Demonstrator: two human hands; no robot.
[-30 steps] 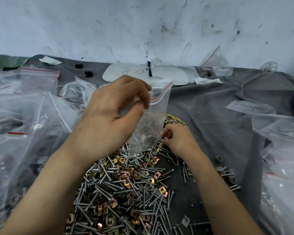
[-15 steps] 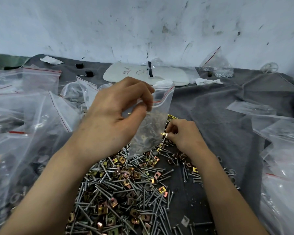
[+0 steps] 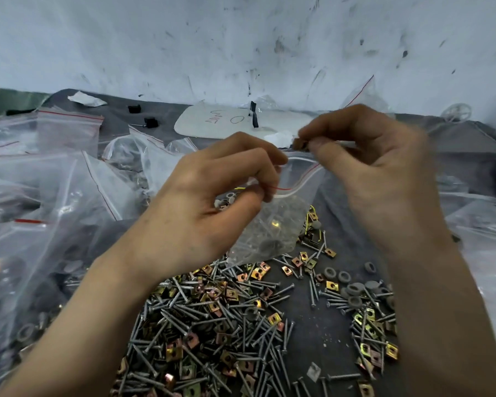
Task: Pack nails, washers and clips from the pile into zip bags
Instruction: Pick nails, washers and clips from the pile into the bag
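left hand (image 3: 212, 202) pinches the zip bag (image 3: 281, 222) at its red-lined rim, held up over the tabletop (image 3: 327, 333). right hand (image 3: 370, 167) pinches a small brownish piece (image 3: 299, 143) just above the bag's mouth. the pile (image 3: 226, 325) of nails, washers & clips lies below, btwn the forearms.

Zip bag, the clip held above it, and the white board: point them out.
zip bag (image 3: 287, 216), head view, clear front panel.
clip (image 3: 299, 144), head view, its exposed end.
white board (image 3: 195, 126), head view, bare left part.
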